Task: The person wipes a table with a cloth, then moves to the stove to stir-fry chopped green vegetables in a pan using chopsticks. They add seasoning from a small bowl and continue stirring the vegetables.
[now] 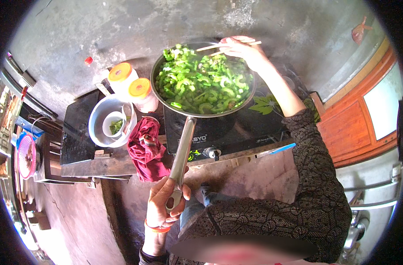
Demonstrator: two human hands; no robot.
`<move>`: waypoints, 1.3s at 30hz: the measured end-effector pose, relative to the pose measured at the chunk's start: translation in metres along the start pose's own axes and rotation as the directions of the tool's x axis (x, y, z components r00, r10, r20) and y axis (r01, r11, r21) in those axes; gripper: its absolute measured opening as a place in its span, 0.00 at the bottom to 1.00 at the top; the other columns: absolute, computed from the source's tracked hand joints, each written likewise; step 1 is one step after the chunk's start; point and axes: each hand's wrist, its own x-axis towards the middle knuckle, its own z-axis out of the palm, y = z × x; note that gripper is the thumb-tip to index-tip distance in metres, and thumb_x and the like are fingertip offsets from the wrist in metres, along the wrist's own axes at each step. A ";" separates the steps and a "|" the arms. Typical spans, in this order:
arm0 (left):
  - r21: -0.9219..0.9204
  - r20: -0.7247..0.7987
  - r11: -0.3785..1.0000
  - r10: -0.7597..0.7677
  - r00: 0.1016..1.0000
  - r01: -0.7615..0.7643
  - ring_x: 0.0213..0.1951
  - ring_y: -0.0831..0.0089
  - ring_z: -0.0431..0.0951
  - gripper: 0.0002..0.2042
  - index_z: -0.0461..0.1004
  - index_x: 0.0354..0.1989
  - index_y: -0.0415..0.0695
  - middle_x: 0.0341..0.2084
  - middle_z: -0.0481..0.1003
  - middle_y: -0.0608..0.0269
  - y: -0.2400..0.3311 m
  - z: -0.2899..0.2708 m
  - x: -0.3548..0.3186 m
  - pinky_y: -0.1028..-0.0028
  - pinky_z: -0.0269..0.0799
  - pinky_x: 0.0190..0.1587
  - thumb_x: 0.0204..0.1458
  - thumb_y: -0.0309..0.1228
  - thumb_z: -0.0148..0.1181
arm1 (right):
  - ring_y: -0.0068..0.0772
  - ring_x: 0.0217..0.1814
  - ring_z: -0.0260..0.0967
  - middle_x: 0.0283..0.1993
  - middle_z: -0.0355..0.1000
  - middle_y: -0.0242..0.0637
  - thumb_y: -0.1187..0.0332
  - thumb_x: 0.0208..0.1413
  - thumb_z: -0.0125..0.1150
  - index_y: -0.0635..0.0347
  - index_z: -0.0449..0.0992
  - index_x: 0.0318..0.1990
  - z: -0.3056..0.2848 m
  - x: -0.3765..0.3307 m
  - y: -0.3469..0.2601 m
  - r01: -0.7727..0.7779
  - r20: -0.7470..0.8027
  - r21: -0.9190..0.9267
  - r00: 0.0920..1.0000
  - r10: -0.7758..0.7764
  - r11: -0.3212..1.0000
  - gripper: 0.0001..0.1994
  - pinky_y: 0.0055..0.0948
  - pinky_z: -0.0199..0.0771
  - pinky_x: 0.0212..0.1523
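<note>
My left hand (162, 204) is wrapped round the end of the long metal handle of a frying pan (186, 145). The pan sits over a black gas stove (228, 130) and is heaped with chopped green vegetables (201, 81), cut in curved slices. My right hand (239, 47) reaches over the pan's far rim, closed on a pair of chopsticks (206, 47). Their tips point left, above the vegetables at the far side. Faint steam blurs the right part of the pan.
Left of the pan stand two tubs with orange lids (139, 88), a white basin (94, 128) with a small bowl (109, 123) of greens in it, and a crumpled dark red cloth (145, 148) at the counter's front edge. A grey wall (144, 26) rises behind; a wooden door (342, 128) is at right.
</note>
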 end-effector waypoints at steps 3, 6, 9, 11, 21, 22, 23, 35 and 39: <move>0.010 -0.018 1.000 -0.001 1.000 0.001 0.09 0.85 0.60 0.22 0.63 0.65 0.36 0.28 0.75 0.53 0.001 -0.001 -0.001 0.85 0.48 0.07 0.69 0.38 0.44 | 0.34 0.49 0.79 0.46 0.80 0.43 0.63 0.64 0.61 0.69 0.79 0.49 0.010 -0.013 -0.023 0.117 0.092 -0.059 0.989 -0.112 0.991 0.16 0.31 0.80 0.53; 0.013 -0.020 1.000 -0.006 1.000 0.007 0.09 0.87 0.59 0.22 0.62 0.66 0.38 0.30 0.75 0.55 0.002 -0.003 -0.002 0.86 0.47 0.06 0.69 0.39 0.43 | 0.32 0.50 0.79 0.46 0.80 0.42 0.64 0.64 0.60 0.67 0.80 0.49 0.026 -0.033 -0.049 0.138 0.112 -0.199 0.987 -0.118 0.970 0.14 0.29 0.80 0.52; -0.063 0.045 0.997 -0.032 0.998 0.035 0.10 0.83 0.62 0.24 0.61 0.67 0.38 0.32 0.76 0.52 0.003 -0.006 0.002 0.84 0.52 0.06 0.67 0.40 0.46 | 0.34 0.49 0.79 0.46 0.80 0.44 0.66 0.65 0.60 0.70 0.80 0.47 0.040 -0.058 -0.080 0.167 0.128 -0.270 0.982 -0.137 0.948 0.14 0.30 0.81 0.51; -0.156 0.085 0.985 -0.062 0.994 0.075 0.10 0.79 0.64 0.27 0.59 0.68 0.36 0.35 0.76 0.50 0.004 -0.009 0.009 0.81 0.59 0.07 0.66 0.41 0.47 | 0.34 0.48 0.80 0.45 0.80 0.45 0.67 0.65 0.59 0.71 0.80 0.46 0.047 -0.072 -0.097 0.181 0.103 -0.305 0.982 -0.156 0.935 0.13 0.30 0.82 0.51; -0.396 0.302 0.848 -0.241 0.922 0.351 0.17 0.84 0.58 0.25 0.57 0.67 0.37 0.27 0.64 0.66 0.013 -0.014 0.038 0.82 0.56 0.12 0.68 0.40 0.43 | 0.23 0.39 0.80 0.37 0.82 0.40 0.70 0.62 0.62 0.67 0.83 0.42 0.160 -0.069 -0.049 0.239 0.173 -0.527 0.970 -0.172 0.815 0.09 0.20 0.79 0.37; -0.416 0.349 0.833 -0.223 0.910 0.363 0.17 0.85 0.55 0.23 0.58 0.66 0.38 0.25 0.61 0.69 0.013 -0.013 0.037 0.83 0.53 0.12 0.69 0.41 0.43 | 0.24 0.34 0.79 0.36 0.82 0.41 0.70 0.61 0.62 0.65 0.83 0.41 0.160 -0.070 -0.045 0.280 0.169 -0.526 0.960 -0.224 0.803 0.08 0.23 0.78 0.34; -0.421 0.258 0.837 -0.257 0.931 0.348 0.17 0.85 0.54 0.23 0.59 0.65 0.39 0.24 0.59 0.70 0.013 -0.012 0.035 0.83 0.52 0.12 0.69 0.41 0.43 | 0.25 0.30 0.79 0.36 0.82 0.42 0.70 0.60 0.63 0.63 0.84 0.41 0.160 -0.073 -0.040 0.272 0.162 -0.545 0.962 -0.219 0.793 0.08 0.26 0.77 0.31; -0.277 0.251 0.887 -0.305 0.919 0.370 0.17 0.84 0.51 0.21 0.61 0.63 0.41 0.24 0.56 0.72 0.022 -0.015 0.041 0.81 0.50 0.13 0.69 0.42 0.43 | 0.27 0.37 0.81 0.35 0.82 0.42 0.67 0.63 0.61 0.68 0.83 0.40 0.084 -0.078 -0.067 0.015 -0.156 -0.397 0.984 -0.083 0.918 0.11 0.24 0.81 0.37; -0.213 0.234 0.910 -0.307 0.923 0.357 0.17 0.83 0.52 0.22 0.60 0.63 0.42 0.25 0.57 0.70 0.024 -0.013 0.042 0.81 0.50 0.14 0.69 0.43 0.44 | 0.28 0.35 0.81 0.34 0.82 0.42 0.66 0.63 0.62 0.68 0.82 0.38 0.093 -0.054 -0.085 0.232 -0.137 -0.379 0.943 -0.303 0.896 0.12 0.27 0.84 0.39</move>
